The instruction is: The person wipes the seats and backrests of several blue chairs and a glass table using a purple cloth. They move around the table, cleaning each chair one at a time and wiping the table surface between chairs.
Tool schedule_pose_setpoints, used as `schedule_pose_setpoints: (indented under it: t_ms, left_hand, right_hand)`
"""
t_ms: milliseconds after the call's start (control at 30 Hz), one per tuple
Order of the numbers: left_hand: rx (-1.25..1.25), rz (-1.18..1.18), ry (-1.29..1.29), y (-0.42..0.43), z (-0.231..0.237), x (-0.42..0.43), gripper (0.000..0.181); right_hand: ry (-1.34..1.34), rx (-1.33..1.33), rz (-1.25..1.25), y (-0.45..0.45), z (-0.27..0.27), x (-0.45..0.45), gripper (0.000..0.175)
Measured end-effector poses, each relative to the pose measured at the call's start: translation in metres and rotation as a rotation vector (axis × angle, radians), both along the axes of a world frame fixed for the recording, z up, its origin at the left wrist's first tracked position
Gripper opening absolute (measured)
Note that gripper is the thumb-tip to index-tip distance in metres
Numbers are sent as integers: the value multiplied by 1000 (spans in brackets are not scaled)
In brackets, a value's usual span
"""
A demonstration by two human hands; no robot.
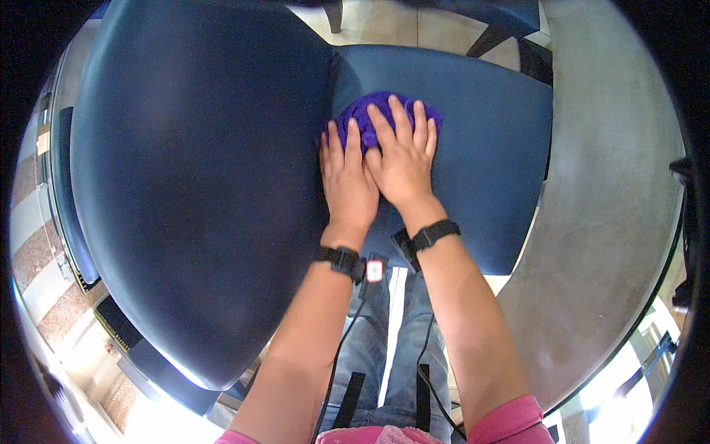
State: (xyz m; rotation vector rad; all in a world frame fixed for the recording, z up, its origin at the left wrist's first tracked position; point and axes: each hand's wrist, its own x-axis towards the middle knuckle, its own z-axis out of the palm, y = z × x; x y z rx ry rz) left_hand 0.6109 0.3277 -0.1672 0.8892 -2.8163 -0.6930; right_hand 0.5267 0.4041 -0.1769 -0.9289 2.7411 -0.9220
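A bunched purple cloth (369, 133) lies on the blue padded chair seat (482, 166), close to where the seat meets the backrest (199, 166). My right hand (402, 152) is laid palm down over it with the fingers spread. Beside it, my left hand (349, 177) is also palm down, its fingertips at the near left edge of the cloth and its fingers apart. The right thumb touches or overlaps the left hand. Neither hand shows fingers curled around the cloth, and both palms are hidden.
A grey tabletop (604, 194) curves along the right side, next to the seat. Black straps with thin cables (346, 333) circle both wrists. Another chair's dark leg (488, 40) stands on the tiled floor beyond. More blue seating (172, 372) appears at the lower left.
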Motion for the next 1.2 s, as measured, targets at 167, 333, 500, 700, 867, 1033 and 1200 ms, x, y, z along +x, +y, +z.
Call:
schedule_pose_setpoints:
  t_ms: [167, 333, 500, 700, 867, 1033, 1200]
  left_hand:
    - [19, -48, 78, -20, 4, -16, 57]
    - [-7, -14, 21, 9, 11, 14, 56]
    - [28, -38, -66, 51, 19, 63, 55]
    - [88, -110, -126, 84, 29, 106, 58]
    - [114, -137, -209, 85, 52, 116, 54]
    - [250, -142, -256, 90, 61, 115, 44]
    - [560, -322, -134, 86, 111, 103, 38]
  right_hand:
    - [25, 14, -8, -2, 3, -16, 63]
    - [-10, 90, -3, 25, 10, 16, 64]
    - [-97, 156, 6, 66, 22, 63, 65]
    - [-186, 202, 89, 108, 30, 94, 64]
    - [-202, 246, 107, 114, 49, 106, 58]
    - [-349, 265, 102, 123, 61, 107, 41]
    - [-506, 393, 134, 153, 119, 83, 30]
